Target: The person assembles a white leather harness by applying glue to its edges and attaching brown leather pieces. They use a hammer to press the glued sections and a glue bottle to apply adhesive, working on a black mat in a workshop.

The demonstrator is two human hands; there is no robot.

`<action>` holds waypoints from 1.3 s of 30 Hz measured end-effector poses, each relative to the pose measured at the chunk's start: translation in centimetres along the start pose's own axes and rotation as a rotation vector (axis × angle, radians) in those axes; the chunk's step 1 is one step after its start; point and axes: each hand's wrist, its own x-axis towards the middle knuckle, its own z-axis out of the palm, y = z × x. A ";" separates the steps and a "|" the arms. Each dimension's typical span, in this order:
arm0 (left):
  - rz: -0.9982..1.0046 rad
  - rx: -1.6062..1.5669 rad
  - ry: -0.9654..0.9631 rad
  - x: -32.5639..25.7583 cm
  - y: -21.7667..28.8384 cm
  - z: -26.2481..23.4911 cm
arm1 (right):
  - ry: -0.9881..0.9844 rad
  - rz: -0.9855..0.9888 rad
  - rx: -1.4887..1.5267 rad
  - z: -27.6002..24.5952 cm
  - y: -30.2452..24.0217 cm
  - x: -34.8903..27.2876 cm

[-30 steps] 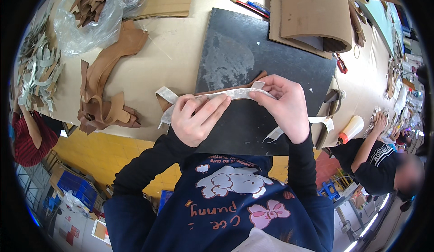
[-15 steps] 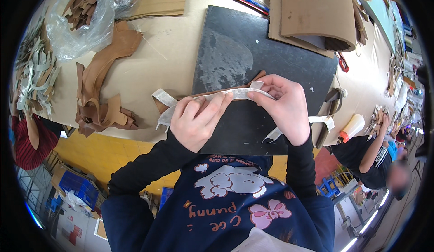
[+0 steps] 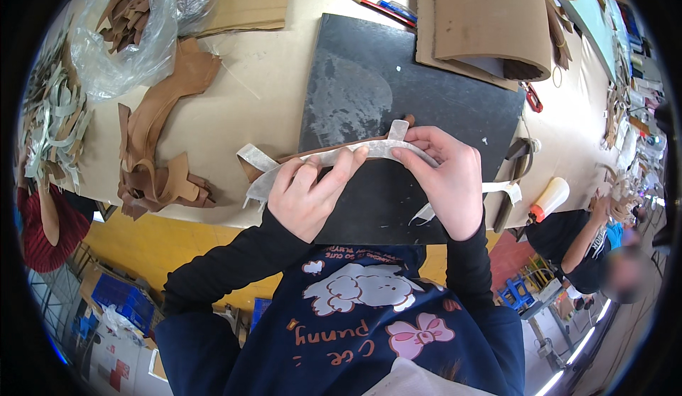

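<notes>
A curved white-faced strip (image 3: 373, 147) with a brown leather edge along its far side is held over a black board (image 3: 355, 76). My left hand (image 3: 305, 193) grips its left part, the fingers bent and pressed on the white face. My right hand (image 3: 451, 179) pinches the right part between thumb and fingers. Between the hands, near my right fingertips, a small white tab (image 3: 398, 129) sticks up. Another white tab (image 3: 257, 158) folds out at the left end, beyond my left hand. My palms and fingers hide parts of the strip.
Brown leather pieces (image 3: 153, 133) lie to the left, below a plastic bag (image 3: 117, 48) of scraps. Rolled tan sheet (image 3: 494, 19) rests on the board's far right. Nearby are pencils (image 3: 383, 11), a red cutter (image 3: 533, 98) and a glue bottle (image 3: 552, 198). People sit at both sides.
My right hand has shifted slightly nearer to me and its fingers have moved off the small white tab, which now shows more fully. My left hand keeps its hold. The whole view has shifted slightly.
</notes>
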 end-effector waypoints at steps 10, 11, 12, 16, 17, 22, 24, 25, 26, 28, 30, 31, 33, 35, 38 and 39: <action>0.028 0.023 -0.113 1.1 -0.5 -1.1 | 0.089 -0.022 0.049 0.6 0.9 -0.3; 0.030 0.004 -0.130 1.2 -0.6 -1.3 | 0.084 -0.027 0.039 0.6 0.9 -0.3; 0.031 -0.021 -0.149 1.3 -0.7 -1.4 | 0.074 -0.024 0.028 0.6 0.9 -0.3; 0.011 -0.086 -0.182 2.2 -0.6 -2.1 | 0.082 -0.034 0.009 0.6 0.7 -0.3; -0.011 -0.124 -0.190 2.6 -0.6 -2.4 | 0.084 -0.036 -0.002 0.6 0.7 -0.3; -0.014 -0.740 -0.383 5.4 -4.8 -2.4 | 0.119 -0.091 -0.039 0.8 0.9 -0.5; -0.397 -1.120 -0.329 5.7 -5.2 -2.3 | 0.178 -0.160 -0.032 1.1 1.2 -0.6; -0.416 -1.185 -0.340 5.9 -4.9 -2.1 | 0.195 -0.176 -0.029 1.3 1.4 -0.7; -0.438 -1.254 -0.339 6.0 -4.3 -1.9 | 0.223 -0.219 -0.017 1.4 1.6 -0.8; -0.442 -1.294 -0.303 6.4 -3.1 -1.4 | 0.255 -0.286 0.001 1.8 2.0 -0.9; -0.406 -1.232 -0.240 7.0 -2.0 -1.0 | 0.270 -0.328 0.016 2.0 2.5 -1.0; -0.399 -1.235 -0.271 7.4 -1.9 -0.9 | 0.278 -0.348 0.026 2.1 2.6 -1.0; -0.366 -1.196 -0.247 8.1 -1.8 -0.8 | 0.280 -0.373 0.048 2.2 2.9 -1.0; -0.363 -1.175 -0.263 8.6 -1.8 -0.9 | 0.267 -0.377 0.070 2.1 3.0 -1.1; -0.427 -1.201 -0.342 9.1 -1.8 -1.2 | 0.234 -0.357 0.112 2.0 2.9 -1.2; -0.460 -1.235 -0.367 9.3 -1.9 -1.3 | 0.234 -0.352 0.128 2.0 2.9 -1.2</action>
